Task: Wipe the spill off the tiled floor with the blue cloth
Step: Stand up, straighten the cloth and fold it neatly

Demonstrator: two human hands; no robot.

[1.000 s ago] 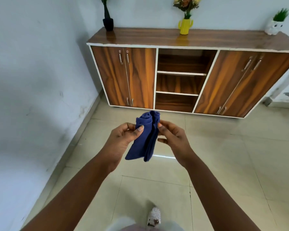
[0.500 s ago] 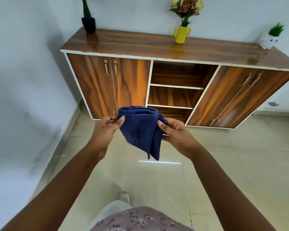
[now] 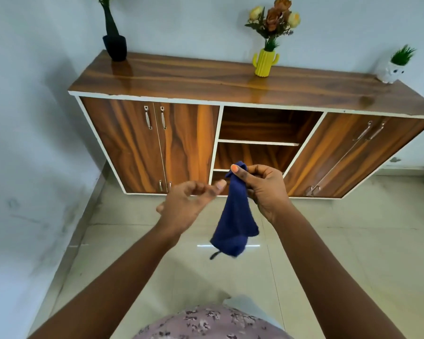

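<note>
Left hand (image 3: 189, 204) just let go and hangs loosely curled, so the blue cloth (image 3: 234, 221) now dangles from the right hand (image 3: 262, 187), pinched at its top, well above the floor (image 3: 353, 253). No wiping yet.

light: bright, even, daylight-like | glare: white streak on floor tiles (image 3: 328, 253), sheen on sideboard (image 3: 206, 79) top | blur: left hand (image 3: 186, 204) motion-smeared | distortion: wide-angle bowing at edges
</note>
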